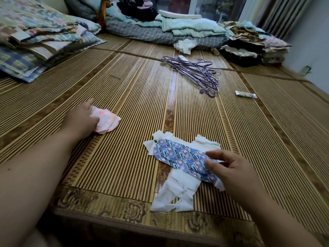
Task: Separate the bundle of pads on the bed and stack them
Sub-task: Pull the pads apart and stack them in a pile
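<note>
Reaching left hand (80, 120) clutching pink pad (106, 120) — outstretched.

One pad (183, 157) lies on the mat (124, 86) at the near right; another pad (106, 120) lies left of it, hangers (199, 72) behind.

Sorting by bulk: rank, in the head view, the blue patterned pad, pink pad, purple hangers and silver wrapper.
1. Purple hangers, though farther off.
2. Blue patterned pad; nearness makes this order unsure.
3. Pink pad, partly hidden.
4. Silver wrapper.
</note>
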Action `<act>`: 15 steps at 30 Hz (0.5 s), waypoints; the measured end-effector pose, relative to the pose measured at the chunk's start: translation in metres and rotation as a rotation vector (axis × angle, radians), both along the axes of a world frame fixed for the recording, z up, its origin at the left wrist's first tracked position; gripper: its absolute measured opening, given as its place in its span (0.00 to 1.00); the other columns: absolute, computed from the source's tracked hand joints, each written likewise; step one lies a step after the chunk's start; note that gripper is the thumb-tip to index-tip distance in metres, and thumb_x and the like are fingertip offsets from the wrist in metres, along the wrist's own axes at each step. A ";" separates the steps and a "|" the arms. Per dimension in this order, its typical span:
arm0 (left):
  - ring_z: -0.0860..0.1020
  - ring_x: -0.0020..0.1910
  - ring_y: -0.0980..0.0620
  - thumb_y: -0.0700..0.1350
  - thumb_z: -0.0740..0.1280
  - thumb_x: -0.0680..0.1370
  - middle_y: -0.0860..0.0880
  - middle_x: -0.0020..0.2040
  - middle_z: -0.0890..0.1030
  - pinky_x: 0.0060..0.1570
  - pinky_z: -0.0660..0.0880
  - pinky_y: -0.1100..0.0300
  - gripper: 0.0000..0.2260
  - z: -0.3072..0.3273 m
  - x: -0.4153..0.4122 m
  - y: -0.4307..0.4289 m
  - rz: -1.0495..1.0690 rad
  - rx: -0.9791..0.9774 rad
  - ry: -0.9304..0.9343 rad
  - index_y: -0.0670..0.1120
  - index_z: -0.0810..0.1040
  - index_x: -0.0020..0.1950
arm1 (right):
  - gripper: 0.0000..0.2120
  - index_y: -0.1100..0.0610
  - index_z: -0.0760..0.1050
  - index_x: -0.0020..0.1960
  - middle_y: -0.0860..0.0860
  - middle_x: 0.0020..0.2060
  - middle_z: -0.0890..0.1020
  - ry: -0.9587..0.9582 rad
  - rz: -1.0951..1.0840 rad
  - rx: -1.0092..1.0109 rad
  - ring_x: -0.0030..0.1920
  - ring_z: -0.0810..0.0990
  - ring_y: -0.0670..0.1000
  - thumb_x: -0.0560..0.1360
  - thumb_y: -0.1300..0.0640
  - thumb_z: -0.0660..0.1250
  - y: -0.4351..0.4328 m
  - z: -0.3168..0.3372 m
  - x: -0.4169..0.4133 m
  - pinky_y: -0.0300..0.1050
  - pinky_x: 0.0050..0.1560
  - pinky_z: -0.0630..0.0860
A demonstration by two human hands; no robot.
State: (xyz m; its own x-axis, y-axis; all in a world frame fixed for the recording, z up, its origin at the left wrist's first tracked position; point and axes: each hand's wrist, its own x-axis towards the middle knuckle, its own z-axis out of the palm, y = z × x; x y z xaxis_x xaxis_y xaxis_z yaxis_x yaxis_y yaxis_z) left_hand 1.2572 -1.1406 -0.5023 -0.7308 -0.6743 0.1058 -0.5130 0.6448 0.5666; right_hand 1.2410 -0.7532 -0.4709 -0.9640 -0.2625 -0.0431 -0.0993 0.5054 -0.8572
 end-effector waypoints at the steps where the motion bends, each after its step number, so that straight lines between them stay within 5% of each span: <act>1: 0.64 0.71 0.38 0.41 0.66 0.74 0.39 0.73 0.65 0.66 0.63 0.43 0.29 0.002 0.000 0.003 0.007 -0.023 0.008 0.46 0.62 0.75 | 0.07 0.47 0.80 0.50 0.42 0.39 0.83 0.011 -0.011 0.008 0.37 0.81 0.36 0.73 0.56 0.71 0.002 0.000 -0.002 0.28 0.30 0.73; 4: 0.61 0.72 0.39 0.45 0.68 0.74 0.39 0.75 0.60 0.66 0.63 0.41 0.28 0.013 0.000 0.032 -0.067 -0.085 0.080 0.48 0.65 0.73 | 0.11 0.49 0.80 0.54 0.42 0.44 0.82 0.044 -0.057 0.035 0.39 0.82 0.38 0.72 0.56 0.72 0.011 0.002 -0.010 0.31 0.33 0.74; 11: 0.61 0.72 0.54 0.51 0.69 0.74 0.56 0.73 0.66 0.65 0.57 0.55 0.23 0.010 0.008 0.162 -0.835 -0.042 -0.041 0.59 0.70 0.68 | 0.16 0.46 0.82 0.53 0.41 0.50 0.81 0.154 0.237 0.601 0.48 0.77 0.44 0.67 0.46 0.75 0.008 -0.001 -0.015 0.44 0.52 0.75; 15: 0.56 0.74 0.53 0.52 0.65 0.77 0.56 0.76 0.61 0.71 0.54 0.49 0.23 -0.007 0.011 0.186 -0.889 -0.041 -0.188 0.60 0.65 0.71 | 0.15 0.45 0.81 0.51 0.43 0.52 0.79 0.342 0.326 0.779 0.50 0.77 0.46 0.67 0.42 0.70 -0.005 -0.012 -0.015 0.48 0.55 0.71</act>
